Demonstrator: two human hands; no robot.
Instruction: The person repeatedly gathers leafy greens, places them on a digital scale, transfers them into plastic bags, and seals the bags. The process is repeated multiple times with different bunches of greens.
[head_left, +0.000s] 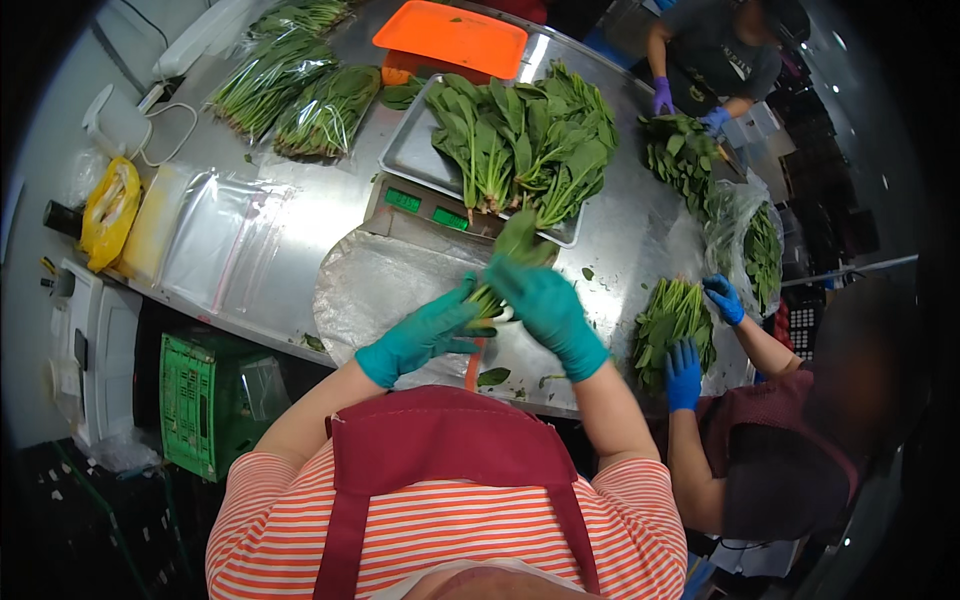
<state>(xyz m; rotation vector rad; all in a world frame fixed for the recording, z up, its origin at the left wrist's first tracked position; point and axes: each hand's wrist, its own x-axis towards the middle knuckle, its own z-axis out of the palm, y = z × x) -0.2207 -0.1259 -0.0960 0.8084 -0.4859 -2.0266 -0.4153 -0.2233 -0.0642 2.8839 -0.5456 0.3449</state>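
A small bunch of leafy greens (516, 238), probably spinach, is between my hands in front of the scale. My left hand (424, 334), in a teal rubber glove, has the stem ends between thumb and fingers. Motion blurs my right hand (551, 315), gloved alike, which grips the bunch from the other side. Just beyond, a metal tray (411, 150) on a digital scale (384, 196) bears a large pile of greens (525, 135), stems towards me. Under my left hand lies a round, plastic-covered surface (375, 285).
Bagged greens (319, 112) lie far left, near an orange tray (450, 34). Clear plastic bags (202, 232) and a yellow bag (112, 214) line the left edge. A green crate (187, 405) stands below. Blue-gloved hands (684, 375) handle greens at right; another person (712, 60) works beyond.
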